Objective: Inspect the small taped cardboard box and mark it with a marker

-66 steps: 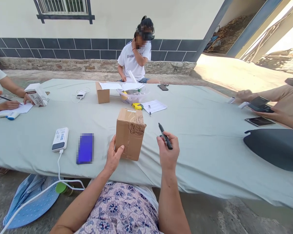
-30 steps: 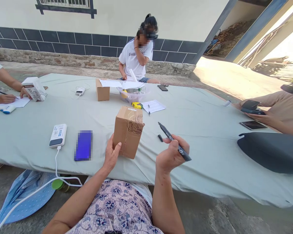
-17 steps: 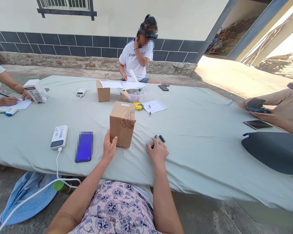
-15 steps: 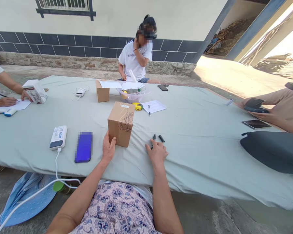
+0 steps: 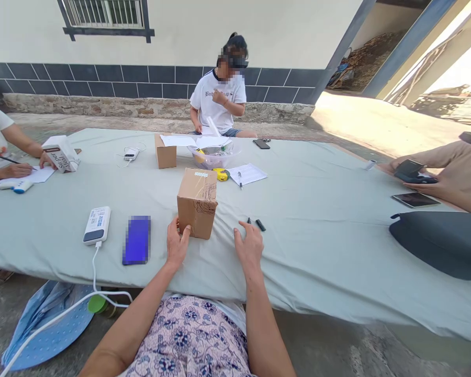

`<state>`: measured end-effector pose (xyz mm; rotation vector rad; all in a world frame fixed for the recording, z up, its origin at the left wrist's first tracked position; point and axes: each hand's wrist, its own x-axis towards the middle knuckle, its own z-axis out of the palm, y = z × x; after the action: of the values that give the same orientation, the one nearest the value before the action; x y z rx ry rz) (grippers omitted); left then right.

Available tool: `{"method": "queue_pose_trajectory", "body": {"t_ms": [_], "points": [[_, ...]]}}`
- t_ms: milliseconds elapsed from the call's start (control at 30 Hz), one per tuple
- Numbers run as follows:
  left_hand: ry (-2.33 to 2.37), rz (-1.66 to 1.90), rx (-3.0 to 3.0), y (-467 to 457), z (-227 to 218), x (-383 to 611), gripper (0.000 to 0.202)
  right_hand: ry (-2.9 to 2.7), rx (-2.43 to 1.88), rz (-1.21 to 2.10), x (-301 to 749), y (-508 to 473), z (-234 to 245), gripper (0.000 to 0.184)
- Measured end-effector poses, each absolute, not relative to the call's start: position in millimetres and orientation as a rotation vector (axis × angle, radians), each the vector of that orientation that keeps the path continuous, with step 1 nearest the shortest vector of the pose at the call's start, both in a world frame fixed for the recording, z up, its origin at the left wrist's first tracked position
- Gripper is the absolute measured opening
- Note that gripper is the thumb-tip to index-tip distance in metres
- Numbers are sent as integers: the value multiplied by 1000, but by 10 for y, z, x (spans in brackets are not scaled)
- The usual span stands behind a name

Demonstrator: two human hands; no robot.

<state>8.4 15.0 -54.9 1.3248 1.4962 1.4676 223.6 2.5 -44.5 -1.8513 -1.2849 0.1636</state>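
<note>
A cardboard box (image 5: 197, 201) stands upright on the cloth-covered tabletop (image 5: 317, 209), near its front edge and about midway along it. The left hand (image 5: 176, 245) rests against the box's lower near-left corner, thumb up along the front face, fingers loosely open rather than closed around it. The right hand (image 5: 249, 246) lies flat on the cloth just right of the box, its grip open and holding nothing. Just beyond its fingertips lie a black pen (image 5: 248, 222) and the pen's cap (image 5: 261, 225), side by side and apart from the hand.

Toward the left of the front edge sit a blue phone (image 5: 137, 240) and a white power bank (image 5: 97, 225) with a cable running off the edge. Near the far edge are a second box (image 5: 165, 151), a clear bowl (image 5: 215, 154), a yellow tape measure (image 5: 221, 174) and a sheet of paper (image 5: 248, 173). Other people sit at the far, left and right edges.
</note>
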Motion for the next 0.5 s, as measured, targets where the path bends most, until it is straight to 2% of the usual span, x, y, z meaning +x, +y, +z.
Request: {"method": "queue_pose_trajectory", "body": {"t_ms": [167, 300, 400, 500], "points": [[1594, 1576, 1402, 85, -447, -167, 48, -1336, -1701, 290, 2174, 13, -435, 45], [1863, 1614, 1514, 63, -275, -607, 43, -1285, -1672, 308, 2197, 0, -422, 45], [2204, 1429, 1602, 30, -139, -873, 43, -1241, -1635, 307, 2208, 0, -415, 43], [2553, 979, 1553, -28, -32, -1001, 50, -1202, -1578, 312, 2199, 5, -417, 40]]}}
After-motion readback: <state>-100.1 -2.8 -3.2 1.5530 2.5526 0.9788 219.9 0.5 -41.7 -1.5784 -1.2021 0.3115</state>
